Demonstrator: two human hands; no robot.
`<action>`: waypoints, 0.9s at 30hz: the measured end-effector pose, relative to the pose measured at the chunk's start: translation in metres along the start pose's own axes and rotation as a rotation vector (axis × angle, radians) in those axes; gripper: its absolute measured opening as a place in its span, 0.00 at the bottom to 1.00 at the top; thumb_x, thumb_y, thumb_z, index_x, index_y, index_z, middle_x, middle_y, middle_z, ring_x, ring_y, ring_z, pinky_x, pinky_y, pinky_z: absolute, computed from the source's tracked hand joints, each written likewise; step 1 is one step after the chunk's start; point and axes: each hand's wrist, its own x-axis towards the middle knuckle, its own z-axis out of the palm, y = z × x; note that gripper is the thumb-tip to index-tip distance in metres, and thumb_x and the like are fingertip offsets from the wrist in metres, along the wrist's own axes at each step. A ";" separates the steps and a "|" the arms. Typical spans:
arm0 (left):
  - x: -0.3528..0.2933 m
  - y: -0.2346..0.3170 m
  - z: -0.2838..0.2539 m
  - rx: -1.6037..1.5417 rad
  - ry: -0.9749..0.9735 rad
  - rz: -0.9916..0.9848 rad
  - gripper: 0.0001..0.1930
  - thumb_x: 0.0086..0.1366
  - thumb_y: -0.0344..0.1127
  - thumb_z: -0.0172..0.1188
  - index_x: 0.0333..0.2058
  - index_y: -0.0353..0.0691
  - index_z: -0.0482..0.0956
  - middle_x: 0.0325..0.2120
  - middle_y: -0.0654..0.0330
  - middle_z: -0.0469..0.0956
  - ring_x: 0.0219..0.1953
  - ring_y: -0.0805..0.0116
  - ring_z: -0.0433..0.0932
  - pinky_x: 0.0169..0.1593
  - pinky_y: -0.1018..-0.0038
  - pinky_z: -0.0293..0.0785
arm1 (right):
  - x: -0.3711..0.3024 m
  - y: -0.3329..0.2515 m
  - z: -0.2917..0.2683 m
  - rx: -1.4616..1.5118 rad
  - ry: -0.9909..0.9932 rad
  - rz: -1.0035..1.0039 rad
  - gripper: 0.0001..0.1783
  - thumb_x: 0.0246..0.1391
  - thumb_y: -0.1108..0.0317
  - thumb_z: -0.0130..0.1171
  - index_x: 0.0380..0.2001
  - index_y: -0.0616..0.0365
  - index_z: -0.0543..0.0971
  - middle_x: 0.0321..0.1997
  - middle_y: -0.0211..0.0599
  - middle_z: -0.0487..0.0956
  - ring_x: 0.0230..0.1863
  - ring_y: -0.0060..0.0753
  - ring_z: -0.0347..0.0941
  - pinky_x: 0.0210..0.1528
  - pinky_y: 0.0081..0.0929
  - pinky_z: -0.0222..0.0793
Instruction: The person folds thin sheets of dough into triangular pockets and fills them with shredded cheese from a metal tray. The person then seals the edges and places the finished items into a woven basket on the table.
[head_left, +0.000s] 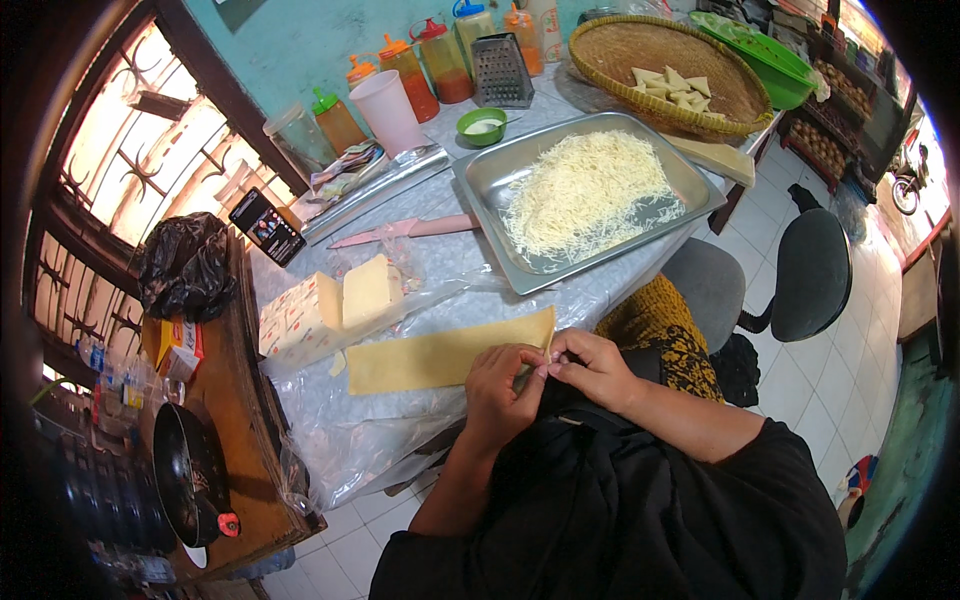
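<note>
A long pale yellow dough sheet (420, 358) lies flat on the plastic-covered table, its right end at the table's near edge. My left hand (503, 390) and my right hand (597, 365) meet at that end, fingertips pinched together on its edge. What lies between the fingertips is mostly hidden. Left of the sheet's far side sit a cheese block in a printed wrapper (300, 315) and an unwrapped cheese piece (372, 290). Beyond the sheet, a steel tray (486, 178) holds a heap of grated cheese (590, 190).
A pink knife (440, 226) lies left of the tray, near a foil roll (380, 190). Behind stand sauce bottles (408, 80), a box grater (502, 72) and a green bowl (482, 127). A woven tray (600, 50) carries folded triangles (675, 90). A phone (267, 228) leans at left.
</note>
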 end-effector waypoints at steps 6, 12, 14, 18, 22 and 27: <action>-0.001 -0.003 0.002 -0.052 0.016 -0.054 0.04 0.52 0.25 0.60 0.27 0.37 0.75 0.26 0.57 0.77 0.30 0.63 0.76 0.36 0.72 0.70 | 0.001 0.001 0.002 0.060 0.019 -0.008 0.04 0.49 0.74 0.55 0.30 0.62 0.73 0.28 0.32 0.71 0.31 0.21 0.66 0.35 0.20 0.63; -0.001 -0.003 0.002 -0.140 0.027 -0.130 0.03 0.51 0.27 0.61 0.26 0.39 0.75 0.24 0.58 0.77 0.30 0.58 0.76 0.37 0.68 0.69 | 0.000 0.001 0.000 0.132 -0.023 0.041 0.04 0.50 0.75 0.54 0.30 0.62 0.72 0.29 0.29 0.69 0.33 0.20 0.65 0.38 0.19 0.61; -0.001 -0.002 0.002 -0.129 0.017 -0.121 0.03 0.51 0.27 0.61 0.25 0.39 0.75 0.24 0.58 0.77 0.30 0.58 0.76 0.37 0.68 0.68 | 0.000 0.001 0.001 0.071 -0.012 0.016 0.04 0.50 0.74 0.56 0.29 0.62 0.72 0.28 0.29 0.70 0.32 0.19 0.66 0.36 0.19 0.62; 0.000 -0.003 0.001 -0.098 -0.005 -0.101 0.04 0.50 0.28 0.62 0.25 0.39 0.76 0.23 0.58 0.77 0.30 0.58 0.75 0.37 0.68 0.68 | 0.001 0.003 0.002 0.107 0.010 0.031 0.05 0.49 0.73 0.56 0.28 0.61 0.72 0.28 0.30 0.70 0.31 0.20 0.66 0.35 0.19 0.63; -0.001 -0.003 0.000 -0.108 -0.008 -0.103 0.04 0.51 0.28 0.61 0.26 0.39 0.76 0.24 0.58 0.77 0.30 0.58 0.75 0.37 0.68 0.68 | 0.001 0.003 0.003 0.143 0.005 0.011 0.04 0.48 0.75 0.55 0.27 0.62 0.71 0.28 0.30 0.70 0.31 0.20 0.66 0.36 0.19 0.62; -0.004 -0.006 0.002 -0.134 0.030 -0.120 0.04 0.52 0.27 0.60 0.27 0.39 0.75 0.25 0.58 0.76 0.29 0.59 0.75 0.37 0.69 0.68 | 0.001 0.003 0.000 0.486 -0.009 0.202 0.03 0.45 0.75 0.51 0.26 0.63 0.70 0.28 0.31 0.70 0.31 0.22 0.67 0.35 0.19 0.62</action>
